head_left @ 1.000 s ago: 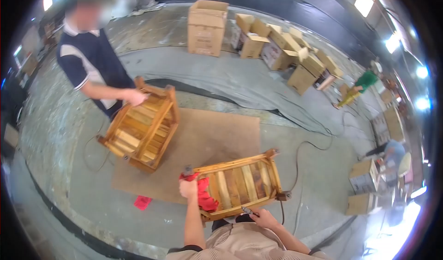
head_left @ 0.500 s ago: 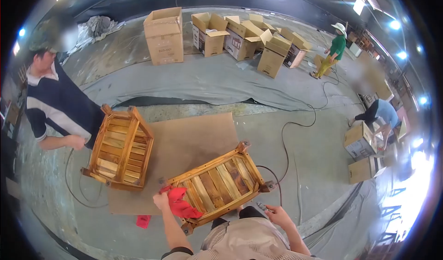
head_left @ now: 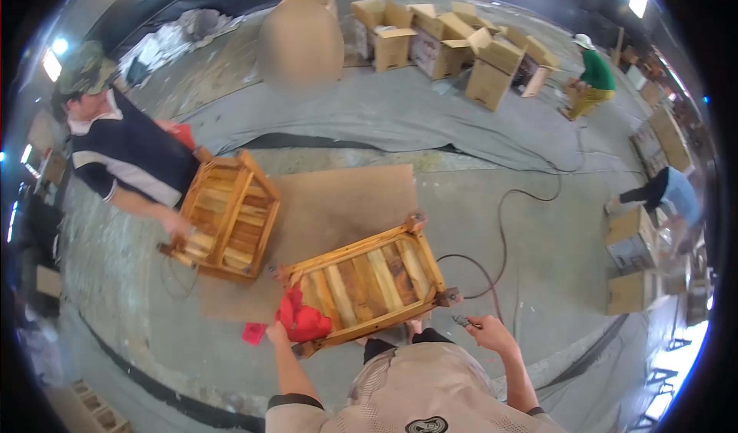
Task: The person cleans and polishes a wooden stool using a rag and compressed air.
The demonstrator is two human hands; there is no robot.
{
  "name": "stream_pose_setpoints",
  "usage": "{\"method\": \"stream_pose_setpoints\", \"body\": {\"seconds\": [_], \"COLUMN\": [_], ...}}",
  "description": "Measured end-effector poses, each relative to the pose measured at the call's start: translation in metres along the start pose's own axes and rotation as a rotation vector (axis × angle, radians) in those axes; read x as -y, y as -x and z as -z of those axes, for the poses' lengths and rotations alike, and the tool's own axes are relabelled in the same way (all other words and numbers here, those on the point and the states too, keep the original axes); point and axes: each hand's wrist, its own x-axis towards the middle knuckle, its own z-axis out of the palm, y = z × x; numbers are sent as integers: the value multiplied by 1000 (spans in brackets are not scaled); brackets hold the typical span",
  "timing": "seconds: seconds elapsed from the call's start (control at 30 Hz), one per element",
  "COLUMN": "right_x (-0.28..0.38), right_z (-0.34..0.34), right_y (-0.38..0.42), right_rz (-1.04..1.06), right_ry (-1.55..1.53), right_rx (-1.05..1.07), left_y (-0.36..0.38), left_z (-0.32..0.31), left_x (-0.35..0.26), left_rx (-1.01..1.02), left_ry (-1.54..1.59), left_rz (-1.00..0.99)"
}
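A slatted wooden furniture piece (head_left: 370,285) with short corner legs lies in front of me, its frame and slats facing up. My left hand (head_left: 279,333) is closed on a red cloth (head_left: 306,315) at the near left corner, and the cloth drapes over the frame and slats. My right hand (head_left: 494,335), to the right of the piece and apart from it, grips a small metallic air blow gun (head_left: 463,321). A dark hose (head_left: 501,233) runs over the floor to this hand. How it joins the tool is hidden.
A co-worker (head_left: 138,152) at left leans over a second slatted piece (head_left: 234,216). Brown cardboard (head_left: 338,187) lies beneath the pieces, with a red scrap (head_left: 254,333) nearby. Opened cartons (head_left: 492,72) stand at the back. Two people work at right, near more boxes (head_left: 630,237).
My view has shifted. My left hand still holds the red cloth at the corner. The co-worker's near hand has moved onto their piece, and the person in green now bends forward.
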Motion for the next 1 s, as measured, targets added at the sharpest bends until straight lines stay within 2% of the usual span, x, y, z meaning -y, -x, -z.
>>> {"method": "stream_pose_setpoints", "body": {"seconds": [0.1, 0.13, 0.2, 0.23, 0.27, 0.33, 0.43, 0.53, 0.6, 0.7, 0.8, 0.9, 1.0], "right_x": [3, 8, 17, 17, 16, 26, 45, 59, 67, 60, 55, 64, 60], "right_z": [-1, -2, -4, -10, -19, -24, -18, -9, -3, -11, -9, -4, -11], "right_y": [-16, -22, -32, -37, -42, -45, -42, -43, -38, -42, -38, -28, -23], "right_rz": [102, 155, 250, 323, 395, 463, 448, 409, 335, 267, 272, 251, 200], "right_ry": [86, 112, 166, 181, 199, 232, 233, 123, 21, 151, 84, 72, 37], "right_rx": [190, 250, 352, 295, 236, 185, 271, 449, 567, 418, 366, 383, 325], "left_y": [50, 62, 49, 51, 52, 87, 99, 109, 116, 129, 130, 140, 166], "left_z": [51, 66, 69, 71, 76, 128, 134, 113, 70, 73, 64, 56, 3], "left_x": [-3, -11, 9, 6, 5, -75, -101, -103, -88, -119, -130, -156, -190], "left_rx": [272, 268, 118, 49, -69, -297, -677, -300, -64, -26, 4, -23, -366], "left_ry": [558, 722, 798, 833, 668, 331, 194, 232, -360, -411, -493, -405, -10], "left_rz": [307, 418, 126, -18, 28, 122, -6, -193, -139, 68, -19, -23, 77]}}
